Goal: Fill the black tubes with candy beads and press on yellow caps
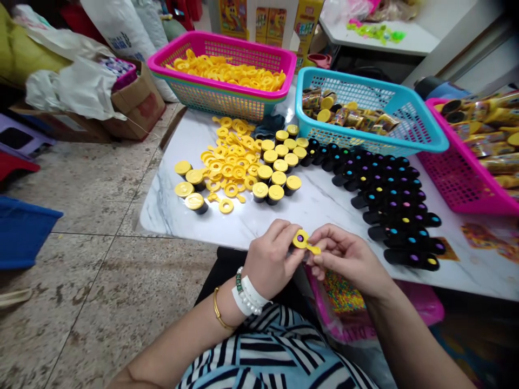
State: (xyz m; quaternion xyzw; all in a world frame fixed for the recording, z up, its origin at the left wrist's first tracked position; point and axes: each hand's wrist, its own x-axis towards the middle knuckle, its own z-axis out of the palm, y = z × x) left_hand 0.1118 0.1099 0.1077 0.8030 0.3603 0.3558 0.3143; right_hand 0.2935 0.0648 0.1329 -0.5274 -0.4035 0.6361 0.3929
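Just past the table's front edge, my left hand (272, 258) grips a small piece topped by a yellow ring cap (300, 239). A purple dot shows in the ring's hole, and the piece's body is mostly hidden by my fingers. The fingers of my right hand (344, 256) are closed at the ring's short yellow tab (314, 250). Beyond my hands, a heap of loose yellow rings (233, 162) lies on the white table (194, 221). Black cups with yellow lids (275, 193) stand upright beside it. To the right, black tubes with coloured dots (393, 202) lie in rows.
A pink basket (223, 40) of yellow rings and a blue basket (373, 138) of wrapped tubes stand at the back. Another pink basket (458, 178) is at the right. Below the table edge sits a pink tray (430, 310) with colourful beads (344, 294).
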